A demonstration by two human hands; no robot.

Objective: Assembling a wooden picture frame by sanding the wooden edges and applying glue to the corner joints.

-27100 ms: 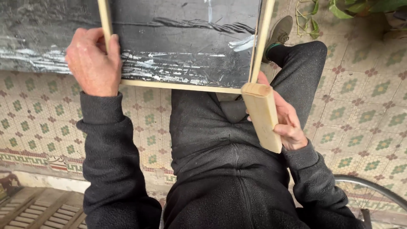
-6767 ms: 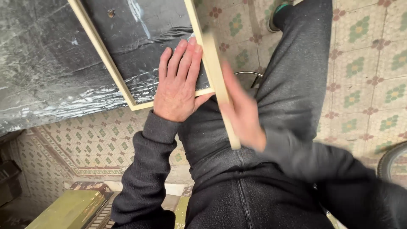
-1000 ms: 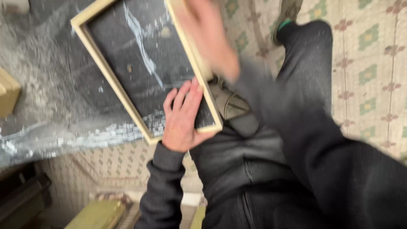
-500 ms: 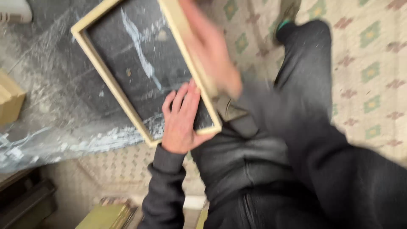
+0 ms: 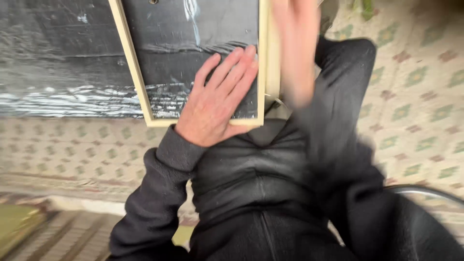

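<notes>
Head view: left hand (image 5: 216, 104) lies flat, fingers spread, pressing the dark panel in the wooden frame (image 5: 134, 63) near its near right corner. Right hand (image 5: 296, 48) is blurred beside the frame's right rail; grip undeterminable. Frame appears assembled; remaining work unclear.

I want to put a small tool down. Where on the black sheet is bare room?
Bare sheet lies left of the wooden frame. Inside the frame, the upper part is free. The lower right corner is crowded: the left hand lies flat there, the blurred right hand beside it.
</notes>
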